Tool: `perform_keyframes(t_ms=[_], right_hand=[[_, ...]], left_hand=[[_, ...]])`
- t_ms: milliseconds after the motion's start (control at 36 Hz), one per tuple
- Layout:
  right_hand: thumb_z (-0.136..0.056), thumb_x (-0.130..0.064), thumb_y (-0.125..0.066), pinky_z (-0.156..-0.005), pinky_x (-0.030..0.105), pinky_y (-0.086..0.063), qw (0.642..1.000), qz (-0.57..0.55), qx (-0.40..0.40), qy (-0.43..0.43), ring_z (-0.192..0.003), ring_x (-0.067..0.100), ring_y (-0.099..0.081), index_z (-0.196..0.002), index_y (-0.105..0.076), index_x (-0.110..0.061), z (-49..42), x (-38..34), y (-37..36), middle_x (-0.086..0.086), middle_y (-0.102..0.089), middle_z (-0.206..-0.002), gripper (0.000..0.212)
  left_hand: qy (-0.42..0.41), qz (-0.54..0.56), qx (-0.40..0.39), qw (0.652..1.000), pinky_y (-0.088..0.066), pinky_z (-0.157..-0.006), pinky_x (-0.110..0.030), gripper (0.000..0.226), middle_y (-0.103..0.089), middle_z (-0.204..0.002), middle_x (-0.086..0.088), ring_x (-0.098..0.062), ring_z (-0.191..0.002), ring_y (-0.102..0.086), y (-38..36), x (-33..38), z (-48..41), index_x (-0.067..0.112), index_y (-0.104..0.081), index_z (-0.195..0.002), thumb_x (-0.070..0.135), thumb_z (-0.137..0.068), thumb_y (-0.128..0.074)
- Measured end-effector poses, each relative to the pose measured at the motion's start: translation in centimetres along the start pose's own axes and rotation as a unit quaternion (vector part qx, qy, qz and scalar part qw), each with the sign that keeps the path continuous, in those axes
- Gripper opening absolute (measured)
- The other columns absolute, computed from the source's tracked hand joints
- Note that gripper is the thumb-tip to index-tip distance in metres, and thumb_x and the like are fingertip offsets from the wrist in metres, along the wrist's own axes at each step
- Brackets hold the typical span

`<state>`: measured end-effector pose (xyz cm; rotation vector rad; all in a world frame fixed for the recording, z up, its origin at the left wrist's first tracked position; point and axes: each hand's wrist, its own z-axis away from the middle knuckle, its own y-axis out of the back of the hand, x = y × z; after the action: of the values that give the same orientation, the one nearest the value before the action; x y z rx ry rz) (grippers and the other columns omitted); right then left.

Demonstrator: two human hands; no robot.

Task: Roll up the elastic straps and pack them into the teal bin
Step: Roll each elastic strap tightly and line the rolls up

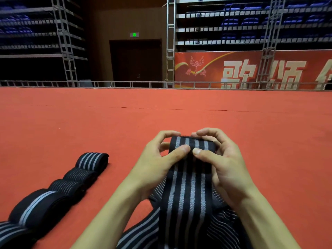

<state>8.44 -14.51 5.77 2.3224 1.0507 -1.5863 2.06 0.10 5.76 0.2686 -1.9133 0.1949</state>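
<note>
A black elastic strap with grey stripes point(186, 191) runs up from the lower edge to my hands, its top end curled into a small roll. My left hand point(158, 159) pinches the roll's left side, thumb on the front. My right hand point(221, 159) grips the right side, thumb pressed beside the left thumb and fingers curled over the top. More loose striped straps point(222, 225) lie bunched under my forearms. Several rolled straps point(71, 184) lie in a diagonal row on the carpet at the lower left. No teal bin is in view.
Red carpet point(161, 114) covers the floor out to a low metal rail point(125, 84). Beyond it stand metal truss towers point(66, 51), tiered blue seats, a dark doorway and a red banner point(251, 69).
</note>
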Motion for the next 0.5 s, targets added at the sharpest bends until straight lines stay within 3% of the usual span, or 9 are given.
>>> perform_keyframes(t_ms=[111, 222, 306, 389, 500], right_hand=[[-0.063, -0.002, -0.064, -0.067, 0.034, -0.058, 0.998, -0.048, 0.003, -0.036, -0.082, 0.022, -0.069, -0.111, -0.060, -0.015, -0.16, -0.17, 0.16, 0.013, -0.066, -0.108, 0.050], [-0.075, -0.015, -0.081, -0.067, 0.039, -0.058, 0.996, -0.032, -0.035, -0.078, -0.083, 0.028, -0.071, -0.118, -0.058, -0.025, 0.14, -0.54, -0.01, 0.021, -0.070, -0.106, 0.049], [-0.068, -0.023, -0.076, -0.064, 0.038, -0.058, 0.998, 0.014, -0.014, -0.055, -0.079, 0.026, -0.072, -0.112, -0.059, -0.032, 0.29, -0.45, -0.19, 0.018, -0.073, -0.099, 0.048], [-0.069, -0.019, -0.077, -0.065, 0.036, -0.057, 0.998, 0.057, -0.007, -0.021, -0.082, 0.024, -0.071, -0.110, -0.060, -0.037, 0.32, -0.41, -0.01, 0.017, -0.071, -0.100, 0.048], [-0.079, 0.001, -0.075, -0.066, 0.031, -0.056, 0.995, 0.095, -0.002, 0.011, -0.082, 0.019, -0.071, -0.105, -0.061, -0.036, 0.26, -0.32, 0.22, 0.012, -0.071, -0.100, 0.048]], left_hand=[[-0.059, -0.010, 0.002, 0.998, -0.060, -0.079, -0.051, 0.040, -0.071, -0.109, -0.003, -0.032, -0.089, -0.072, 0.12, 0.61, 0.20, 0.029, -0.065, -0.108, 0.018, -0.071, -0.079], [-0.108, -0.016, 0.024, 0.994, -0.059, -0.086, -0.047, 0.047, -0.069, -0.116, 0.000, -0.023, -0.093, -0.071, 0.13, 0.50, 0.12, 0.029, -0.065, -0.107, 0.007, -0.067, -0.079], [-0.125, -0.028, 0.017, 0.992, -0.058, -0.086, -0.044, 0.051, -0.066, -0.118, 0.005, -0.022, -0.099, -0.069, 0.09, 0.21, 0.06, 0.030, -0.062, -0.111, 0.004, -0.069, -0.076], [-0.120, -0.040, -0.008, 0.992, -0.057, -0.085, -0.035, 0.061, -0.062, -0.122, 0.005, -0.017, -0.103, -0.067, 0.29, 0.09, -0.02, 0.036, -0.056, -0.116, 0.004, -0.069, -0.075], [-0.071, -0.027, -0.026, 0.997, -0.056, -0.082, -0.032, 0.061, -0.065, -0.117, 0.000, -0.018, -0.103, -0.068, 0.62, -0.24, -0.08, 0.036, -0.055, -0.119, 0.007, -0.068, -0.075]])
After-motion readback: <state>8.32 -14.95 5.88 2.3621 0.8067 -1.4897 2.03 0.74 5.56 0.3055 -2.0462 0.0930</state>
